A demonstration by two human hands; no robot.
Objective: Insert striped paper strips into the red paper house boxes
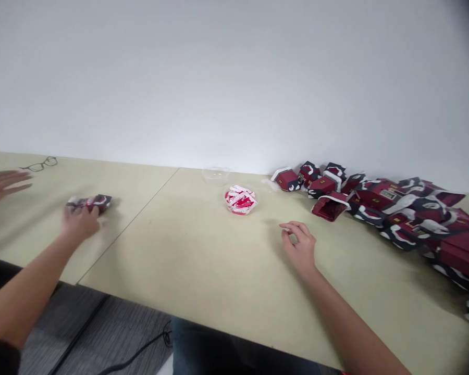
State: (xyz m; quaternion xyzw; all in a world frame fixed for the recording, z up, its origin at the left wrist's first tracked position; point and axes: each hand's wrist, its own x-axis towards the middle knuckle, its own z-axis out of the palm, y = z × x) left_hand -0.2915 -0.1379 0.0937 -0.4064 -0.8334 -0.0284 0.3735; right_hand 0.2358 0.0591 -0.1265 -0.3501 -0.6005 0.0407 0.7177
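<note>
The left hand (80,221) reaches far out to the left side of the table (203,260) and rests on the near edge of a small dark red and white box (89,203). The box lies flat on the tabletop, its long axis running left to right, roughly parallel to the wall, with one end pointing toward the seam between the two table halves. The fingers curl over the box's near side; whether they grip it or only press on it cannot be told, since the view is blurred there.

The right hand (300,245) rests on the table near the middle, well apart from the box. Its fingers are loosely curled, thumb and forefinger close together, holding nothing.

Beyond the right hand sits a small clear bowl (241,200) full of red and white wrapped sweets, and just behind it an empty clear bowl (216,175) stands near the wall. To the right, a long heap of red, black and white boxes (394,208) stretches from the wall toward the near right edge of the table; one of them lies on its side with its open mouth facing the front-left.

At the far left edge another person's hand (0,185) lies spread flat on the table, fingers pointing right. A pair of glasses (41,165) lies behind it, near the wall. A dark cable (140,351) runs across the grey carpet below the table.
</note>
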